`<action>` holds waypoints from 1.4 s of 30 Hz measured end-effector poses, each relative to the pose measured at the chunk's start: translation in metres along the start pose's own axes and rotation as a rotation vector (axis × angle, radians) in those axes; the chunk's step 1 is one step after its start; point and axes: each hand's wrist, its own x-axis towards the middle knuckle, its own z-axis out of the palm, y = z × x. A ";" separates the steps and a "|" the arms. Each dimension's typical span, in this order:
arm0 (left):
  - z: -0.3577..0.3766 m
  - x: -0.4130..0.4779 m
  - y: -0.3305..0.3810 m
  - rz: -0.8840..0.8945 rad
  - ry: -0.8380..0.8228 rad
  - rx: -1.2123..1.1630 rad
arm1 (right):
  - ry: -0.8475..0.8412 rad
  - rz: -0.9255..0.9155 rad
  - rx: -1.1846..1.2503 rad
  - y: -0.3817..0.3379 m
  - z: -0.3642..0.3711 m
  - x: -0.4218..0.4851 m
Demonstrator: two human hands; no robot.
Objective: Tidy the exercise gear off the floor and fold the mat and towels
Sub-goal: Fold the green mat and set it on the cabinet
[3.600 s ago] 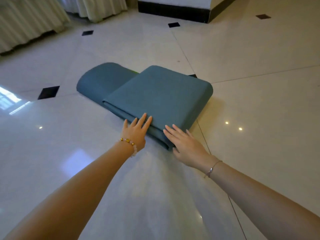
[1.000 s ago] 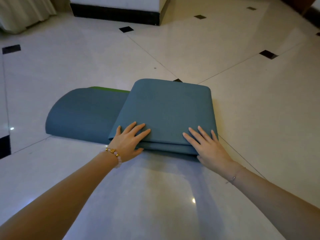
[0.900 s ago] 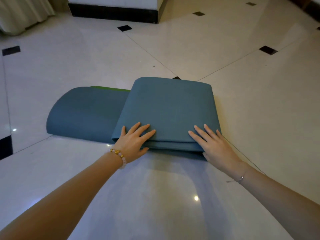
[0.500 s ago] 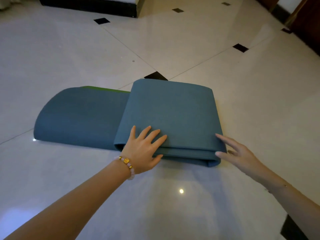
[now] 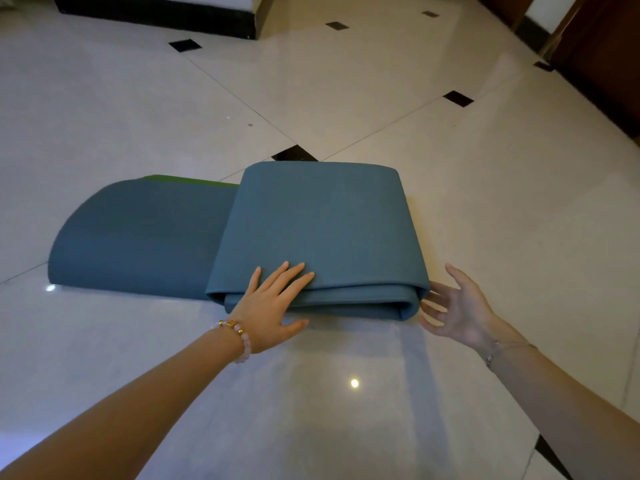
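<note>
Teal mat (image 5: 311, 230) lies half-folded on the floor (image 5: 346, 91): soft, springy, probably light. Left hand (image 5: 270, 303) presses flat on its near edge; right hand (image 5: 457, 310) open at the corner, best gripped under the layers.

A single head-worn wide-angle camera is looking forward and steeply down at the tiled floor (image 5: 346, 81) from close above, with both forearms reaching in from the bottom edge. It is sitting near enough that the folded mat (image 5: 318, 230) is filling the middle of the frame, while the far floor and a dark-based wall are curving away at the top.
</note>
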 end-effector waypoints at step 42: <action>-0.087 -0.131 -0.180 -0.575 0.293 0.403 | -0.721 -0.993 -1.591 0.070 0.328 0.005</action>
